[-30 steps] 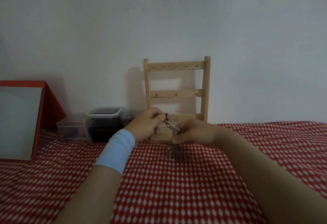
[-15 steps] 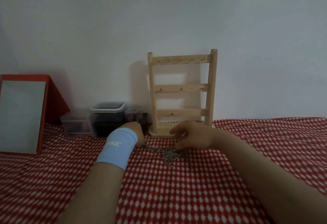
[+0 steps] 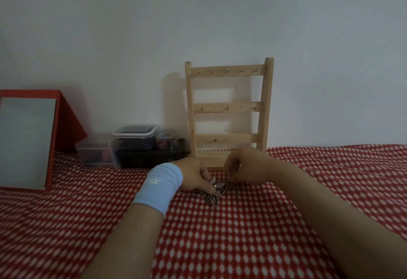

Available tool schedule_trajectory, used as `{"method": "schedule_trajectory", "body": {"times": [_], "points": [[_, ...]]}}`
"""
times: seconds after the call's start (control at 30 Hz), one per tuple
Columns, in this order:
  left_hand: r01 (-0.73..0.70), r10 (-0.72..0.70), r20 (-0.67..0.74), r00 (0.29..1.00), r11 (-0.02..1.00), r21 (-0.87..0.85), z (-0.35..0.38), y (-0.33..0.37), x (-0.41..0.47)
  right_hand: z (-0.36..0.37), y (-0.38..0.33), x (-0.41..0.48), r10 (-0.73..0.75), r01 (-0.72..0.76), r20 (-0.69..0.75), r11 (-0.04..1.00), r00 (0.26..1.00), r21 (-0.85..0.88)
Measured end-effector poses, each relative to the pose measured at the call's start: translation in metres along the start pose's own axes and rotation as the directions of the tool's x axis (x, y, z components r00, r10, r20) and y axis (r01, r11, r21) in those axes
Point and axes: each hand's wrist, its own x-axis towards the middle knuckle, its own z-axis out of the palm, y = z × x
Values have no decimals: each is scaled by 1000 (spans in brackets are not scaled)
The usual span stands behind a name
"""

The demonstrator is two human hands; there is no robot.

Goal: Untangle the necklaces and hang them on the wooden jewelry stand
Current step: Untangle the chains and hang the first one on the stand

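Low together — left hand (image 3: 193, 176) and right hand (image 3: 250, 168) pinch necklaces (image 3: 217, 192).

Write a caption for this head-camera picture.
The left hand and right hand pinch tangled necklaces before the wooden jewelry stand.

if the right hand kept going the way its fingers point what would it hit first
Likely the tangled necklaces, which the right hand seems to pinch; the left hand lies just beyond.

L hand (image 3: 193, 176), R hand (image 3: 250, 168) close, fingers pinching.
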Motion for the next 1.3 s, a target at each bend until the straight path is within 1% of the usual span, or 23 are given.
{"method": "schedule_trajectory", "body": {"times": [0.07, 0.17, 0.2, 0.27, 0.3, 0.4, 0.47, 0.53, 0.6, 0.67, 0.7, 0.8, 0.83, 0.87, 0.93, 1.0, 1.03, 1.1, 1.13, 1.2, 1.23, 1.27, 1.3], "points": [[-57, 54, -41, 998, 996, -64, 0, -4, 1, 1, -3, 1, -40, 41, -38, 998, 999, 48], [-126, 83, -182, 980, 963, -240, -3, -9, 1, -1, -8, -2, -64, 79, -75, 972, 995, 222], [-139, 69, -232, 970, 943, -303, -4, -10, 1, -3, -9, -3, -48, 73, -82, 941, 995, 331], [-201, 56, -334, 941, 888, -415, -4, -9, 0, -7, -10, -5, -14, 54, -78, 831, 997, 553], [-237, 43, -388, 920, 852, -467, -4, -7, 0, -9, -10, -6, -12, 61, -85, 794, 996, 606], [-309, -11, -466, 884, 735, -603, -5, -3, 1, -12, -9, -7, -18, 77, -102, 789, 995, 610], [-314, -3, -466, 885, 735, -601, -4, -4, 3, -15, -7, -6, -17, 64, -87, 813, 996, 579], [-314, 15, -456, 890, 744, -590, -1, -4, 5, -18, -6, -8, -19, 31, -29, 846, 999, 532], [-321, 22, -481, 876, 771, -549, 1, -4, 6, -20, -5, -9, -8, -16, 60, 918, 998, 395], [-336, 10, -529, 849, 782, -525, 1, -4, 7, -22, -6, -11, 18, -44, 106, 967, 994, 252], [-344, 3, -540, 841, 774, -531, 0, -4, 7, -23, -7, -12, 27, -54, 101, 959, 995, 277], [-349, -6, -536, 845, 753, -558, 0, -4, 7, -23, -14, -14, 42, -60, 46, 837, 998, 544], [-347, -7, -528, 849, 746, -569, -1, -3, 6, -23, -16, -14, 42, -38, 6, 822, 999, 569], [-348, -5, -527, 850, 746, -568, -1, -1, 4, -23, -17, -14, 51, -20, -38, 821, 998, 571], [-346, 3, -560, 828, 789, -507, -3, 0, 4, -23, -18, -13, 79, -8, -100, 821, 992, 571], [-331, -6, -589, 808, 823, -461, -4, -1, 3, -24, -17, -13, 110, -26, -113, 820, 988, 572], [-318, -18, -583, 812, 824, -469, -5, -2, 2, -24, -16, -14, 121, -37, -112, 824, 986, 565], [-267, -22, -500, 866, 825, -499, -10, -1, -3, -23, -15, -14, 142, -52, -111, 811, 984, 583], [-212, 3, -414, 910, 863, -459, -14, -1, -7, -22, -15, -13, 153, -52, -117, 794, 981, 606], [-104, 33, -258, 966, 957, -269, -20, 0, -12, -21, -14, -13, 156, -30, -149, 780, 976, 625], [-74, 20, -258, 966, 976, -203, -23, 3, -14, -21, -15, -12, 146, -13, -164, 783, 976, 621], [-80, 15, -300, 954, 975, -207, -24, 5, -14, -21, -16, -12, 131, 5, -173, 784, 976, 621], [-124, 19, -354, 935, 953, -277, -24, 7, -13, -21, -18, -12, 117, 23, -181, 778, 977, 627]]}}
